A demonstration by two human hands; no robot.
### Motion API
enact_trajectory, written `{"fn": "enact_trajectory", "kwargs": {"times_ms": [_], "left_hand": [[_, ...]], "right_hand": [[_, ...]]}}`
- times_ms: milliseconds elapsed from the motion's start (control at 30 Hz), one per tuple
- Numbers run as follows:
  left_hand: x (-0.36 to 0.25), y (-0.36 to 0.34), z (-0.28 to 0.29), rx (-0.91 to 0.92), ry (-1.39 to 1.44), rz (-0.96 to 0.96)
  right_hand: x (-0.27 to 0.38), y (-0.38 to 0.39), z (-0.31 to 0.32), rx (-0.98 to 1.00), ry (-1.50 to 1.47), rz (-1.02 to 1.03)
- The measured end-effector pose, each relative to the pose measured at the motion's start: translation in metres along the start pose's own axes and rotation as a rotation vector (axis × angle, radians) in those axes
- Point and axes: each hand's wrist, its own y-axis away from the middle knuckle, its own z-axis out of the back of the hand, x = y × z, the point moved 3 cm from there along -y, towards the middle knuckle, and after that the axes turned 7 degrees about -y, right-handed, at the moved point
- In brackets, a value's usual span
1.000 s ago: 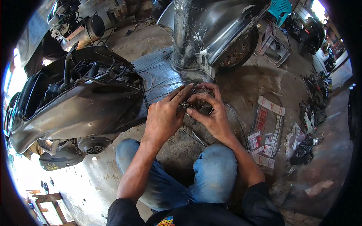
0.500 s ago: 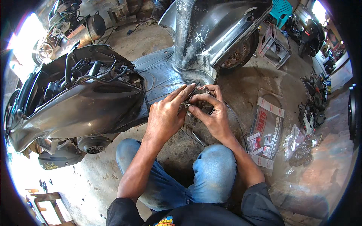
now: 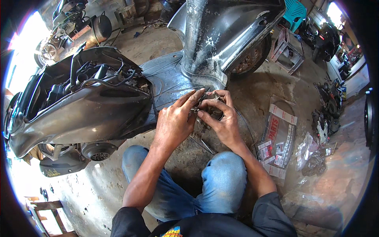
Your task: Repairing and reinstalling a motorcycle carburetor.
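My left hand (image 3: 175, 120) and my right hand (image 3: 224, 122) meet over the near edge of the scooter's floorboard (image 3: 162, 77). Between them they grip a small dark, greasy metal part (image 3: 196, 109), mostly covered by my fingers, so its kind cannot be made out. The right thumb and forefinger pinch its near side, with the other fingers curled round the far side. Fingers of the left hand stretch along its left side, the thumb hidden. A thin black cable (image 3: 245, 123) runs down to the right of my right hand.
The worn scooter (image 3: 83, 114) spans left to top, its seat area uncovered. On the floor at right lie a flat parts package (image 3: 279, 132), clear plastic bags (image 3: 312, 156) and a heap of loose parts (image 3: 327, 104). A metal frame (image 3: 288, 51) stands beyond the wheel (image 3: 252, 59).
Both hands stay almost where they were, still gripping the metal part. The surroundings shift very slightly in the picture.
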Motion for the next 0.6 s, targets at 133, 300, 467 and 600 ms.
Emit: {"fn": "enact_trajectory", "kwargs": {"times_ms": [133,300,467,600], "left_hand": [[-0.004,0.000,0.003,-0.070,0.018,0.006],[-0.012,0.021,0.013,-0.505,0.025,0.010],[-0.003,0.044,-0.053,-0.101,0.942,0.697],[0.011,0.024,-0.088,-0.043,1.684,0.727]], "right_hand": [[-0.001,0.000,-0.001,-0.053,-0.039,-0.002],[-0.005,-0.003,0.004,-0.191,-0.166,-0.020],[-0.011,-0.004,0.007,-0.261,-0.061,0.015],[-0.003,-0.004,-0.006,-0.115,-0.074,-0.003]]}}
